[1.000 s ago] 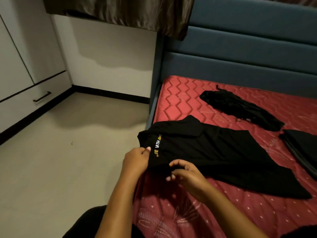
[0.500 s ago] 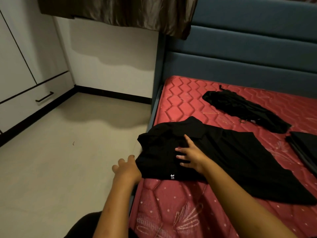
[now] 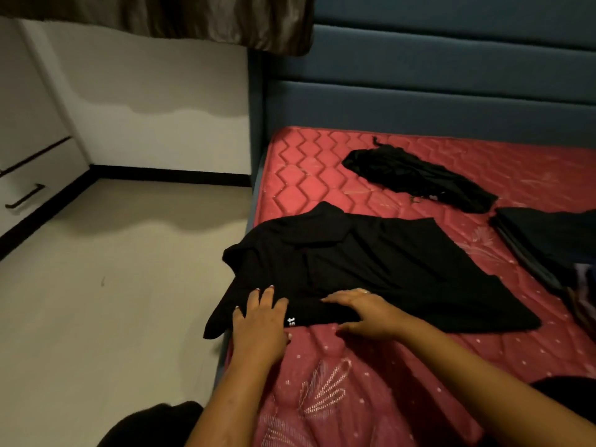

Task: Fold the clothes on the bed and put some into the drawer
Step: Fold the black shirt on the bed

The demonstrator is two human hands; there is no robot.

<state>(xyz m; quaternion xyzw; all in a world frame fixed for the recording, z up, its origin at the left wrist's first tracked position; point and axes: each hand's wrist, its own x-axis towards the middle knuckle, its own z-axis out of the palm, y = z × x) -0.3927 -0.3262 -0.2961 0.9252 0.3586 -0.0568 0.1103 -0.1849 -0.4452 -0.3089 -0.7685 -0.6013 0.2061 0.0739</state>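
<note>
- Pale bedroom floor [image 3: 113,285] fills the left side, meeting a white wall with a black skirting strip.
- A red quilted mattress [image 3: 322,175] takes up the right side, its left edge running along the floor side.
- A blue padded headboard [image 3: 435,101] stands upright behind the mattress.
- A brown, shiny curtain [image 3: 193,17] hangs across the top left, its hem above the wall.
- A white wardrobe drawer [image 3: 35,188] sits closed at the far left, with a black bar handle [image 3: 24,196] on its front.
- A black collared shirt [image 3: 371,269] lies spread on the near left part of the mattress, collar pointing toward the headboard; its near left corner hangs over the mattress edge.
- A folded stack of dark clothes [image 3: 548,243] rests at the right border, just beside the shirt's far right corner.
- A crumpled black garment [image 3: 416,177] lies closer to the headboard, apart from the shirt.
- The left hand [image 3: 261,321] rests flat on the shirt's near left part, fingers straight and slightly spread, gripping nothing.
- The right hand [image 3: 367,312] lies flat on the shirt's near edge, fingers stretched out toward the left hand, thumb along the hem by the mattress.
- White lettering [image 3: 291,321] shows on the shirt between the two hands; too little of it is visible to read.
- A ring [image 3: 365,291] sits on one right-hand finger.
</note>
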